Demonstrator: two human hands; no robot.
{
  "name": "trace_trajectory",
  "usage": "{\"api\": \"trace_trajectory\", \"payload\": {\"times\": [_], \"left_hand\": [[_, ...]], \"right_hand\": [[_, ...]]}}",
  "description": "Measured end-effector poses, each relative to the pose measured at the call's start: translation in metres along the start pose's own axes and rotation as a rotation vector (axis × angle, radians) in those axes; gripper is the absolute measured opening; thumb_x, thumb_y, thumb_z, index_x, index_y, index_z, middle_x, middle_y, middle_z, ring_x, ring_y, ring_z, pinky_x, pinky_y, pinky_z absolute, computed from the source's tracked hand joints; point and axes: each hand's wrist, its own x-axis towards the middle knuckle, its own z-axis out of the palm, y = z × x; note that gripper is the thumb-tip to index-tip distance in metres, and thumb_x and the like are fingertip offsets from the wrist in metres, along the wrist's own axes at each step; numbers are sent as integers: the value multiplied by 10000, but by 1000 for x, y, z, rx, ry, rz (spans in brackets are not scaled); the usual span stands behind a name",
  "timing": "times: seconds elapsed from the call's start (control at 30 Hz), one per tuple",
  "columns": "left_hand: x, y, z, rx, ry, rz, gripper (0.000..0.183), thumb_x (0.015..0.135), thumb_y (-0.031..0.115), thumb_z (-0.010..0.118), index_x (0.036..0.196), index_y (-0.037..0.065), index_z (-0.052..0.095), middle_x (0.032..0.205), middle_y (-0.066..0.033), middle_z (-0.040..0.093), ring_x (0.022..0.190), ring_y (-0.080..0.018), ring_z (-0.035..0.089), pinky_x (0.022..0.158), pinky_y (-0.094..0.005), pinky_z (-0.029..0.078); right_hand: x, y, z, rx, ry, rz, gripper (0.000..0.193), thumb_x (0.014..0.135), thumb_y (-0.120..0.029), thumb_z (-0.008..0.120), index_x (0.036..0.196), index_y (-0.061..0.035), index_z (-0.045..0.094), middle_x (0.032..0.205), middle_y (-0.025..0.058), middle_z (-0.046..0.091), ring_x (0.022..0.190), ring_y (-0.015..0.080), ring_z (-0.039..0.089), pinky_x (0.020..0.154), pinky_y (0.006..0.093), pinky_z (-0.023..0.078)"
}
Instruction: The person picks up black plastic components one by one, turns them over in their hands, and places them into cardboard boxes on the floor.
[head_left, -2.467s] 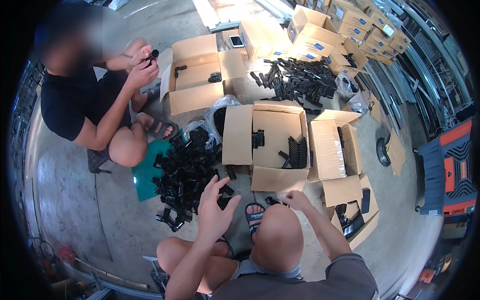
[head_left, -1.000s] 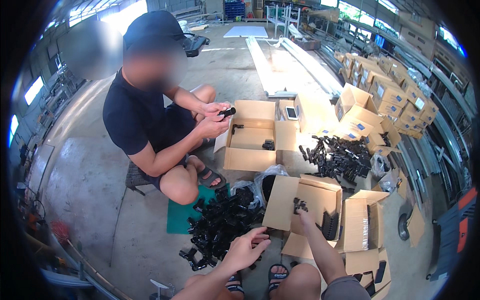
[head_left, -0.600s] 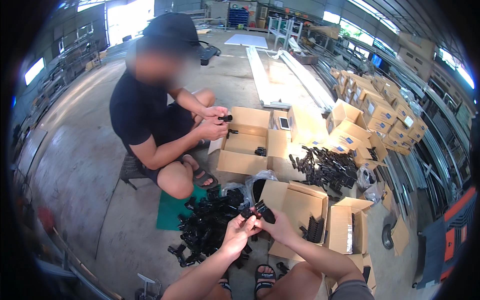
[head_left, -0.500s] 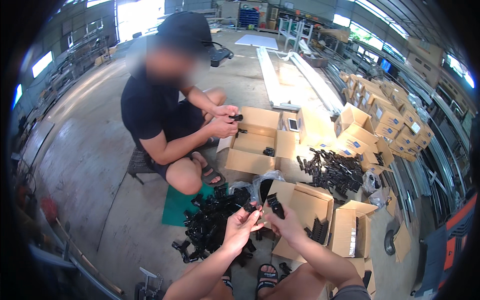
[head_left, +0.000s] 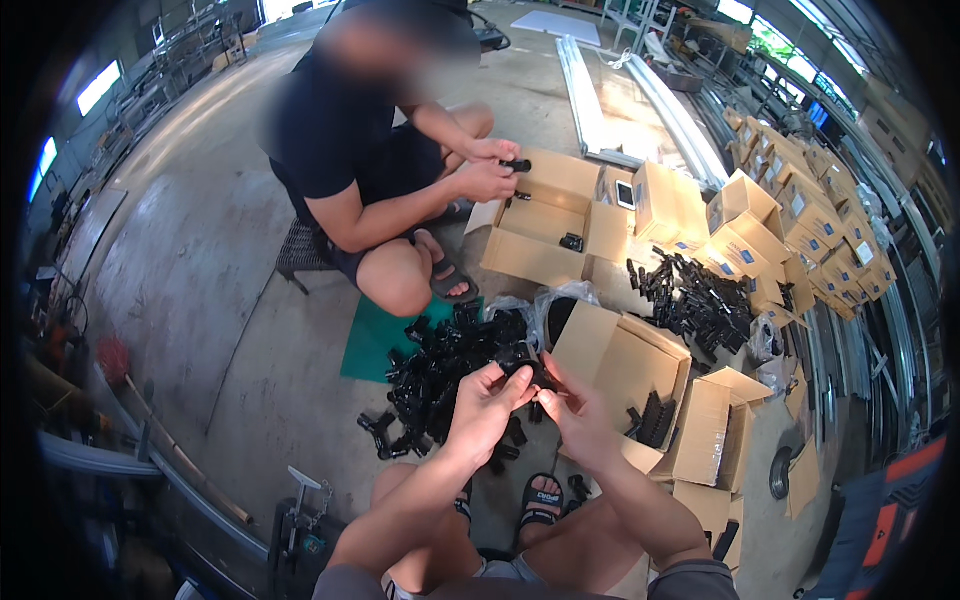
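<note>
My left hand (head_left: pixel 486 410) and my right hand (head_left: pixel 580 418) meet in front of me, fingers closed round a black plastic fitting (head_left: pixel 522 356). Fingers cover much of it, so whether it is one piece or two joined is hard to see. Just left of my hands, a heap of black fittings (head_left: pixel 430 375) lies on the floor, partly on a green sheet (head_left: pixel 368 345). Right of them stands an open cardboard box (head_left: pixel 590 345) with a row of black parts (head_left: pixel 656 420) inside.
A co-worker (head_left: pixel 350 170) sits opposite, holding a black part over another open carton (head_left: pixel 530 258). Further right lie a second black heap (head_left: pixel 695 305), stacked cartons (head_left: pixel 815 200) and long metal profiles (head_left: pixel 680 120). A smaller open box (head_left: pixel 700 450) stands at my right.
My two hands, earlier apart with a black piece in each, have come together. The view has tilted downward, so the surroundings sit higher and further right.
</note>
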Motion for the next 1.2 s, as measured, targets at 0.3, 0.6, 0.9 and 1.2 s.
{"api": "trace_trajectory", "payload": {"times": [0.3, 0.6, 0.9, 1.2], "left_hand": [[-8, 8, 8, -42, -93, 21, 240, 957, 45, 637, 1191, -7, 628, 1080, -54, 672, 1008, -90, 618, 916, -254, 517], [-1, 3, 2, 103, -87, 186, 327, 875, -20, 718, 1194, -19, 646, 1061, -51, 705, 960, -100, 646, 879, -257, 530], [1, 10, 1, 330, -94, 243, 349, 825, -19, 767, 1160, -24, 670, 1062, -87, 712, 966, -124, 672, 893, -299, 564], [-5, 13, -6, 307, -118, 226, 335, 834, -9, 763, 1152, -28, 660, 1035, -74, 726, 956, -112, 673, 884, -283, 556]], "right_hand": [[2, -10, -7, 90, 167, 50, 418, 948, -72, 645, 1340, 40, 553, 1223, 95, 647, 1115, 158, 601, 971, 292, 471], [-4, -8, 3, 195, 122, 68, 395, 940, -26, 644, 1326, 21, 573, 1179, 59, 656, 1014, 109, 615, 846, 236, 495], [-8, 1, -7, 145, 103, 59, 366, 926, 22, 634, 1291, 16, 618, 1211, 89, 651, 1081, 146, 613, 934, 267, 488], [-7, -4, -8, -44, 24, -47, 364, 897, 1, 675, 1258, 15, 632, 1200, 99, 632, 1050, 160, 615, 924, 285, 490]]}}
